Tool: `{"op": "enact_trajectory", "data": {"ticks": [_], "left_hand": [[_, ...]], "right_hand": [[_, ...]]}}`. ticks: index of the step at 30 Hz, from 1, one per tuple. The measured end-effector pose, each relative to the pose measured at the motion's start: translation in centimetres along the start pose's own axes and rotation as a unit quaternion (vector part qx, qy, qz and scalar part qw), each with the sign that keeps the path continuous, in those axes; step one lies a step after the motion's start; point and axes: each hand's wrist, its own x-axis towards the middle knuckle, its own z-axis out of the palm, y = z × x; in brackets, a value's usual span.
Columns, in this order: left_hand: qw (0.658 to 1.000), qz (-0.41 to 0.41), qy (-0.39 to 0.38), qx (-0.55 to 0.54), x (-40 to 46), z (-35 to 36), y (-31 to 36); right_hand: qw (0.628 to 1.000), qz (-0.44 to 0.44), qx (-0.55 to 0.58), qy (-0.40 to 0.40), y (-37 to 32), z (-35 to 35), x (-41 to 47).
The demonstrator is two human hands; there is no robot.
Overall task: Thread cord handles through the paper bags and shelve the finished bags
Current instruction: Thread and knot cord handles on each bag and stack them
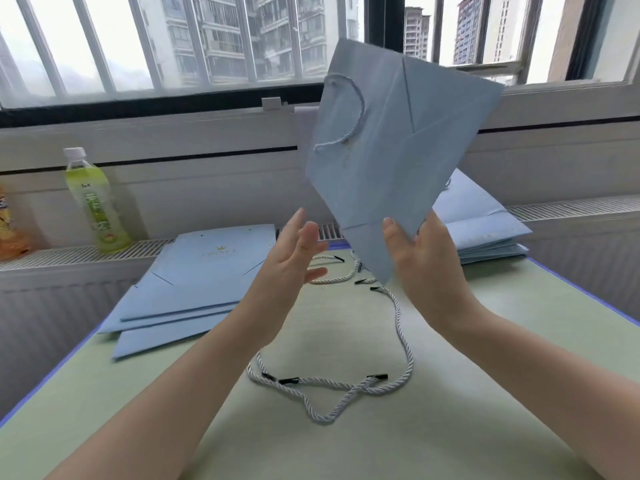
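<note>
Faint gold lettering under a small crown sits on the top bag of the flat stack (pixel 221 258), left of the open left hand (pixel 294 258); too blurred to read. The green bottle's (pixel 95 202) label print is likewise illegible.

Place: we take this for a room in a high-rise flat, used as a home workstation for hand assembly.
Window: we see a wide barred window (pixel 145 39) with apartment towers (pixel 263 32) close outside, at about our height.
Heating: a white radiator cover (pixel 79 252) with slotted grilles runs under the sill.
Desk: the desk (pixel 346 427) has a pale green top edged in blue, pushed up against the radiator.
Work: flat light-blue paper bags (pixel 194 289) lie in stacks left and right (pixel 485 226), with loose twisted cords (pixel 346 389) between them.
Domestic signs: a green drink bottle (pixel 95 202) and a snack packet (pixel 10 230) stand on the radiator ledge.
</note>
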Motion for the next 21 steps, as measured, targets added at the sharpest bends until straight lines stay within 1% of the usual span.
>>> {"op": "enact_trajectory", "data": {"ticks": [2,3,4,6,7,8,9,11,13,16,19,21], "left_hand": [[0.996,0.019,-0.051,-0.07,-0.1,-0.1,0.7],[0.99,0.016,-0.073,-0.122,-0.1,-0.2,1.0],[0.979,0.006,-0.092,-0.179,-0.1,-0.2,1.4],[0.958,-0.023,-0.117,-0.26,-0.2,-0.5,2.4],[0.951,-0.039,-0.121,-0.281,-0.3,-0.8,2.7],[0.947,-0.055,-0.117,-0.295,-0.2,-1.0,2.8],[0.943,-0.07,-0.102,-0.308,0.0,-1.2,2.7],[0.942,-0.093,-0.044,-0.32,0.4,-1.7,1.7],[0.945,-0.096,0.017,-0.313,0.9,-1.9,1.0],[0.95,-0.077,0.085,-0.289,1.2,-2.2,0.3],[0.951,-0.078,0.136,-0.267,1.2,-2.1,-0.3],[0.944,-0.079,0.145,-0.285,1.3,-2.0,-0.7]], "right_hand": [[0.99,-0.085,-0.105,0.037,0.9,-0.5,0.4],[0.979,-0.128,-0.157,0.038,1.2,-0.8,0.6],[0.962,-0.17,-0.214,0.027,1.5,-1.1,0.7],[0.912,-0.247,-0.327,0.0,2.1,-1.7,1.0],[0.892,-0.269,-0.363,-0.01,2.4,-1.9,1.0],[0.884,-0.277,-0.375,-0.018,2.7,-1.9,1.0],[0.886,-0.277,-0.371,-0.021,2.9,-1.8,1.0],[0.902,-0.264,-0.342,-0.017,3.3,-1.5,0.9],[0.928,-0.233,-0.291,-0.004,3.4,-1.0,0.7],[0.975,-0.164,-0.148,-0.004,2.9,-0.3,-0.1],[0.998,-0.051,-0.041,0.001,1.9,0.4,-1.0],[0.999,0.044,-0.006,-0.031,1.7,0.8,-0.9]]}}
